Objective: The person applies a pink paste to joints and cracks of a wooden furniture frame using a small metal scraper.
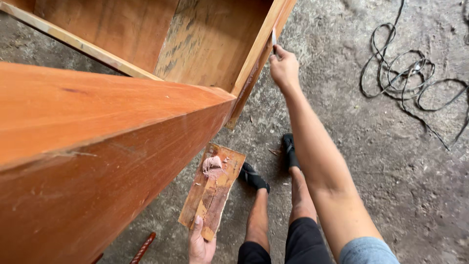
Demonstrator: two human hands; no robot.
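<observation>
While right hand (284,68) pinches a thin metal blade (274,37) at 12 o'clock against smooth cabinet edge (259,49), left hand (200,244) grips a rough wood scrap (212,190) w/ pink putty lump (211,163). Gritty concrete floor (391,161); tangled cable (410,78) at 2.

head camera, looking steeply down, close over wooden cabinet (97,127), concrete floor (391,161)

Bare floor (371,161) lies open rightward; cabinet (97,146) blocks left, cable (410,78) tangles beyond.

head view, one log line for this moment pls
left hand holds board with pinkish filler | right hand presses blade to cabinet edge | cable on floor
</observation>
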